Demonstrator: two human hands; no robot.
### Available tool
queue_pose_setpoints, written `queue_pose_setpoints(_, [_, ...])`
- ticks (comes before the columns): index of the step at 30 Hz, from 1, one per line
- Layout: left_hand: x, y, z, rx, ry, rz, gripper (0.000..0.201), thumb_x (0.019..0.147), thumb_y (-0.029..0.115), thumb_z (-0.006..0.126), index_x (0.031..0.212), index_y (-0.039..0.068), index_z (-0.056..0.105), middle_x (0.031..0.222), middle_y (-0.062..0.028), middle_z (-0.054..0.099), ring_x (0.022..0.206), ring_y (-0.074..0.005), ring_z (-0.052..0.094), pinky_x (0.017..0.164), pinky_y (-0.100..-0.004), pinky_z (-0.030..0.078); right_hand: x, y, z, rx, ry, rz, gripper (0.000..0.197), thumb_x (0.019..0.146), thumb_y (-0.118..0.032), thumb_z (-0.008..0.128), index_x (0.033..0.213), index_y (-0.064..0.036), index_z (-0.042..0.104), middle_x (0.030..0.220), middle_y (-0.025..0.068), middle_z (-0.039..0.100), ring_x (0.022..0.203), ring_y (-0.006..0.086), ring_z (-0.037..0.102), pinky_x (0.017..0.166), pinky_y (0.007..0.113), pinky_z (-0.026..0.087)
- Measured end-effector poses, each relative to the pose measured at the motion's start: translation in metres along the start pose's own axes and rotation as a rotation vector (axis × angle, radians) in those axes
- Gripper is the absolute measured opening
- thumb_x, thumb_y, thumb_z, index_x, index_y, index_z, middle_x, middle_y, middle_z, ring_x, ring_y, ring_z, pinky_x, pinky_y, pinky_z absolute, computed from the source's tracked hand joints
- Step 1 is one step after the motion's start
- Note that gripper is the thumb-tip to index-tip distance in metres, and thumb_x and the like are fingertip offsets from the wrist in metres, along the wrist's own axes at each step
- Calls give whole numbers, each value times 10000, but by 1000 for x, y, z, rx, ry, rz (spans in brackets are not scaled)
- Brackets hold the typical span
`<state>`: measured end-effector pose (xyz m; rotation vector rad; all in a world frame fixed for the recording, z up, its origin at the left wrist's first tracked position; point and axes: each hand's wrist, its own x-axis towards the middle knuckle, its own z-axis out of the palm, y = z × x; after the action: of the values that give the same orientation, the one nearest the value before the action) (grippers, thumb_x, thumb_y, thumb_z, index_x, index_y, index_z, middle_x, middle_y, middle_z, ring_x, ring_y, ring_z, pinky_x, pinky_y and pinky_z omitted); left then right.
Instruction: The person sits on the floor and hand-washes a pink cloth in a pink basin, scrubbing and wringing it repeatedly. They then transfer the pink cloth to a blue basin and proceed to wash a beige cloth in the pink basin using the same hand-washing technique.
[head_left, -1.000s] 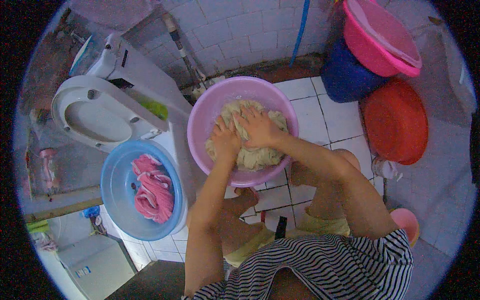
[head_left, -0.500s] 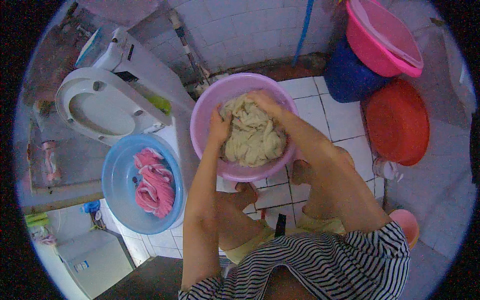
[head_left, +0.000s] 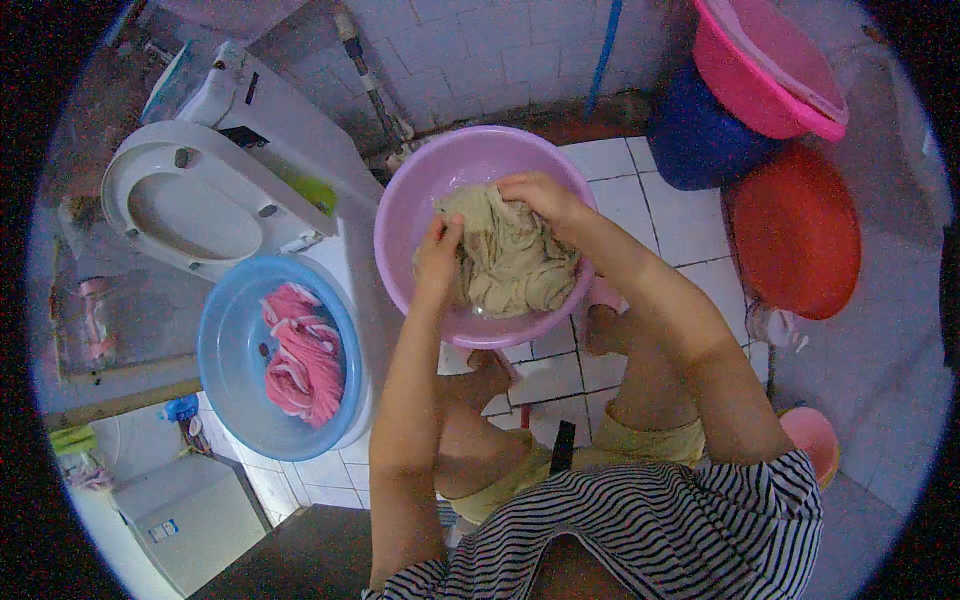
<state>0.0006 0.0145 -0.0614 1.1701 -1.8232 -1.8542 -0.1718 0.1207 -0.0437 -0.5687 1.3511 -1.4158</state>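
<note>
A bunched, wet-looking beige cloth (head_left: 515,265) lies in a lilac plastic basin (head_left: 400,215) in front of me. My left hand (head_left: 438,252) grips the cloth's left edge, thumb uppermost and fingers partly hidden behind the fabric. On the far right side of the cloth, my right hand (head_left: 540,198) pinches a fold between thumb and fingers. Between the two hands the far part of the fabric is drawn up a little, while the bulk rests in folds toward the near right of the basin.
To the left, a light blue basin (head_left: 225,360) holds a pink cloth (head_left: 305,360), beside a toilet (head_left: 195,215). At the right, a bright pink basin (head_left: 760,105) rests on a dark blue bucket (head_left: 700,140), near a red basin (head_left: 795,235). White tiles (head_left: 700,215) cover the floor.
My right hand has shifted slightly right and now pinches the cloth's edge. The left hand stays on its side, thumb more visible. The cloth's folds have changed shape.
</note>
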Motion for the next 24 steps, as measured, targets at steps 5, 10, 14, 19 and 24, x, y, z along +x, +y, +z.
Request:
queue_pose_setpoints(5, [-12, 36, -6, -615, -132, 20, 314, 939, 298, 469, 1114, 37, 479, 1055, -81, 564, 959, -186, 555, 820, -321, 447, -1, -13, -15, -515, 245, -287, 237, 819, -123, 538, 1011, -25, 637, 814, 43, 639, 806, 129, 582, 740, 260, 456])
queue_pose_setpoints(10, [-12, 31, -11, -722, -88, -35, 277, 915, 255, 511, 1093, 43, 515, 1002, -69, 579, 872, -164, 572, 779, -295, 477, 6, -8, -23, -512, 307, -374, 289, 800, -122, 542, 1071, -50, 612, 974, 64, 622, 884, 149, 567, 798, 284, 452])
queue_pose_setpoints(14, [-20, 45, -18, -644, -103, -56, 212, 898, 188, 535, 1043, 33, 527, 938, -48, 577, 766, -127, 554, 749, -276, 498, -3, -14, 2, -830, 89, -531, 354, 763, -213, 644, 1078, -55, 606, 1037, 106, 613, 960, 229, 566, 855, 334, 441])
queue_pose_setpoints(19, [-10, 45, -42, -574, -92, -219, 226, 882, 154, 538, 1049, 2, 526, 953, -83, 577, 809, -158, 570, 793, -301, 510, -7, 11, 17, -991, 44, -659, 343, 749, -280, 681, 1007, -60, 626, 992, 122, 620, 935, 285, 570, 853, 351, 433])
queue_pose_setpoints(24, [-13, 43, -60, -689, -230, -277, 232, 890, 111, 509, 1072, -31, 499, 1010, -135, 578, 951, -241, 586, 850, -359, 498, -3, 15, 12, -905, -2, -537, 167, 812, -196, 607, 904, -57, 623, 892, 115, 625, 858, 271, 572, 782, 371, 444])
